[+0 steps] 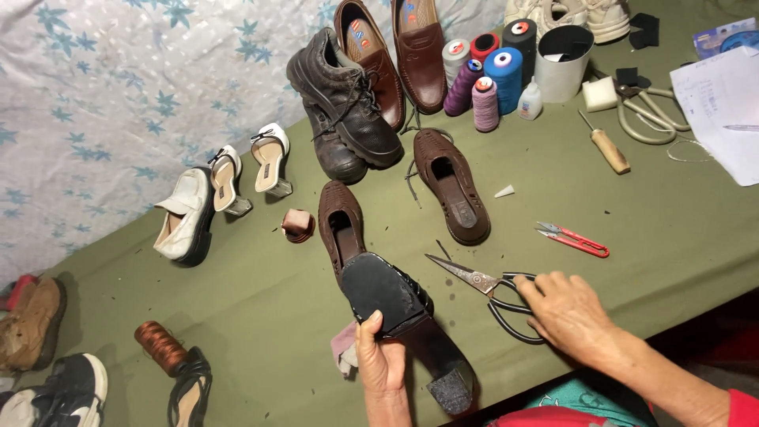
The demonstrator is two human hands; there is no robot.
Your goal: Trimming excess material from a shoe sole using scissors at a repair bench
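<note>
My left hand grips a dark shoe turned sole up, with its black front sole facing me and its heel near the table's front edge. A pinkish scrap sits just left of that hand. My right hand rests on the black handles of a large pair of scissors lying on the green table, blades pointing left. Two brown woven slip-on shoes lie just beyond.
Red thread snips lie right of the scissors. Farther back stand black boots, brown loafers, thread spools, a dark cup, an awl and papers. White heeled shoes and a copper spool sit left.
</note>
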